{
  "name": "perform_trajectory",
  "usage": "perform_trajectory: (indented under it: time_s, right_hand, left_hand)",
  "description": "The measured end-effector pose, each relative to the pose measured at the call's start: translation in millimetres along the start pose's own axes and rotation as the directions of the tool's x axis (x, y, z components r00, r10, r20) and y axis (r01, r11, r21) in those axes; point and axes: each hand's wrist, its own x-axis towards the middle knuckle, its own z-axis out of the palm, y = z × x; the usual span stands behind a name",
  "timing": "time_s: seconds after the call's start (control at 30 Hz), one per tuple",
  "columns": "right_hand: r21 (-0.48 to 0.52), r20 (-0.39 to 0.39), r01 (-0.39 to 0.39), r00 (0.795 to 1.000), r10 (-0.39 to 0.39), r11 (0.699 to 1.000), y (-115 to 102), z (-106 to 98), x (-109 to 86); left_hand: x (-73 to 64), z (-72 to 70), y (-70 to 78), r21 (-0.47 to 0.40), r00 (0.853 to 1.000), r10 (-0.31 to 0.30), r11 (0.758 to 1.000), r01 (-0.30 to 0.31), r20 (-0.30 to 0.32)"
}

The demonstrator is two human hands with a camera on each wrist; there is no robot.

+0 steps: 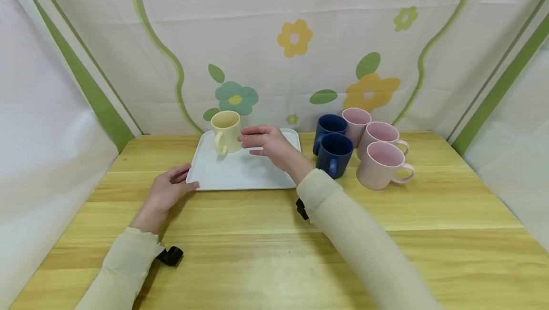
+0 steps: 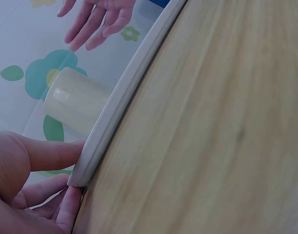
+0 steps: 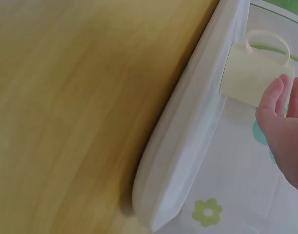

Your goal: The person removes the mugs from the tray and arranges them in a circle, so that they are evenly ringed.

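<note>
A white tray lies on the wooden table, and a pale yellow mug stands upright at its back left with the handle toward me. My left hand holds the tray's front left corner, the thumb at the rim and fingers against the outer edge. Over the tray, just right of the mug, is my right hand, its fingers extended and nothing in them. In the left wrist view a gap separates that hand from the mug.
Right of the tray stand two dark blue mugs. Three pink mugs are grouped close beside them, their visible handles pointing right. A white curtain with printed flowers hangs behind the table.
</note>
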Motion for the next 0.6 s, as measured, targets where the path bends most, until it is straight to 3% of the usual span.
perform_trajectory:
  time_s: [0.6]
  right_hand:
    - [-0.028,0.024,-0.095,0.995,0.096,0.995,15,30,26.6]
  left_hand:
    - [0.2,0.9,1.5,-0.001,1.0,-0.002,1.0,0.002,-0.011]
